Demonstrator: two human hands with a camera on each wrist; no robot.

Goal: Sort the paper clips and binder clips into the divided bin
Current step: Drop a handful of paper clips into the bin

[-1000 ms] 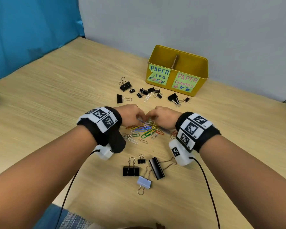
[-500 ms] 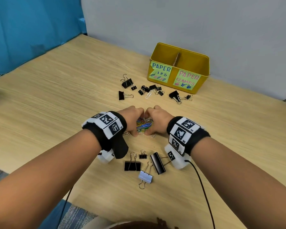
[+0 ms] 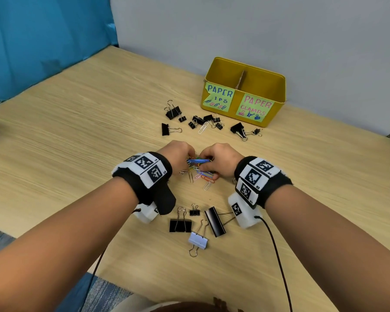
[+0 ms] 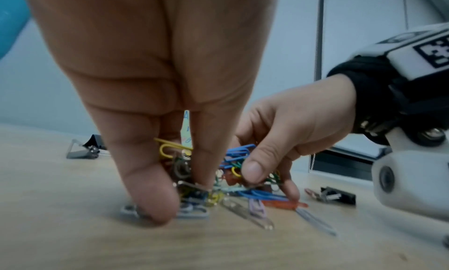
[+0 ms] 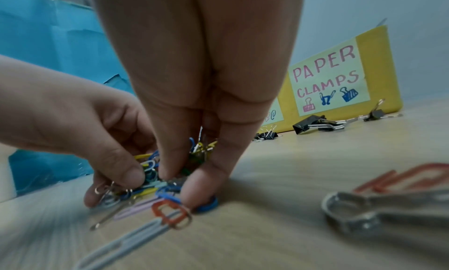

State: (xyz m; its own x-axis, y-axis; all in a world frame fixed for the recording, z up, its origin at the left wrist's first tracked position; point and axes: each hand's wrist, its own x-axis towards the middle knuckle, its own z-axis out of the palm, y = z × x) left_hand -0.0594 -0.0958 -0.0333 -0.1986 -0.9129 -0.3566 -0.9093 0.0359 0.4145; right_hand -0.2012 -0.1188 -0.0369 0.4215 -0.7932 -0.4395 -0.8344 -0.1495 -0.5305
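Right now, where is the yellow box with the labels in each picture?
Head view: the yellow box stands at the upper right, against the wall, behind the scattered binder clips.
Left wrist view: only a sliver of its label peeks between the fingers of the left hand.
Right wrist view: it stands at the right, PAPER CLAMPS label facing us.
Shared landmark: the colourful paper clip pile between both hands.
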